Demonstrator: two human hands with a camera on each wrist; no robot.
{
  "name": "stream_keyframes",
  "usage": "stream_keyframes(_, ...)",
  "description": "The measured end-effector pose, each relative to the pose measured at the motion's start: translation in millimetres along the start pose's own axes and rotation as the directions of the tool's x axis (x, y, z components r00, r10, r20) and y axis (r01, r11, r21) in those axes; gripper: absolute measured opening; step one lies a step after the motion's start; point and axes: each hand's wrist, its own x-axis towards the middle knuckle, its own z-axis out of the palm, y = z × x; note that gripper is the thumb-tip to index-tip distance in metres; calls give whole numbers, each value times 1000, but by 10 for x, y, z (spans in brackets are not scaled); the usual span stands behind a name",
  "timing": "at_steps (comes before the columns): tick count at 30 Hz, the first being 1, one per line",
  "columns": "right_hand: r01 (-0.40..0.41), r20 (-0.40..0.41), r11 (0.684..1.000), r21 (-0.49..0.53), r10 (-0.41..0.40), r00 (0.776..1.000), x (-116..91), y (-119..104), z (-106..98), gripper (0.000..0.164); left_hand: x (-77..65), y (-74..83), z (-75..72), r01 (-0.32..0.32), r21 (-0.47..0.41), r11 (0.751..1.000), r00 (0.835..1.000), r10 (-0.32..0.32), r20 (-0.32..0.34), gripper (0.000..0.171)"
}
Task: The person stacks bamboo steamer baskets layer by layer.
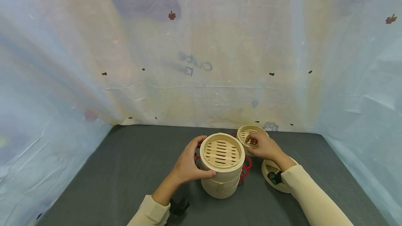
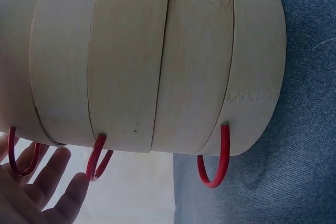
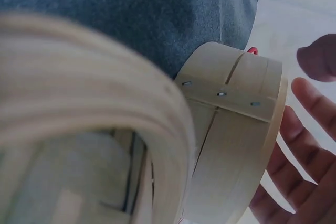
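Observation:
A stack of round bamboo steamer baskets (image 1: 222,156) with red loop handles stands mid-table, its slatted top facing up. My left hand (image 1: 190,165) grips its upper tier from the left, thumb across the front and fingers behind the rim. In the left wrist view, those fingers (image 2: 71,198) lie beside the red handles (image 2: 212,166). Behind the stack, to the right, sits a smaller-looking slatted steamer basket (image 1: 244,130). Over its right side hovers my right hand (image 1: 265,145). In the right wrist view its fingers (image 3: 310,145) are loosely bent at the basket's rim, thumb apart.
A round bamboo piece (image 1: 267,176) with a raised rim lies at the right, partly under my right forearm. The dark grey tabletop (image 1: 125,173) ends at a hanging pale plastic sheet (image 1: 201,104), with more sheeting at both sides.

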Motion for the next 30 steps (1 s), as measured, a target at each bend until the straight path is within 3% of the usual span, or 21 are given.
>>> stream_keyframes(4,-2,14,1000,9,2,1000,34,-11,17,24,8,-4,3,-2,-2,1000,1000,2,10,103)
stream_keyframes(15,-108,18,994,10,108,994,68,-74,36,24,16,-12,3,-11,4,1000,1000,11,22,104)
stream_keyframes(30,-71,-7,997,-19,71,997,147,-10,92,25,49,-47,8,10,-44,999,999,-8,43,103)
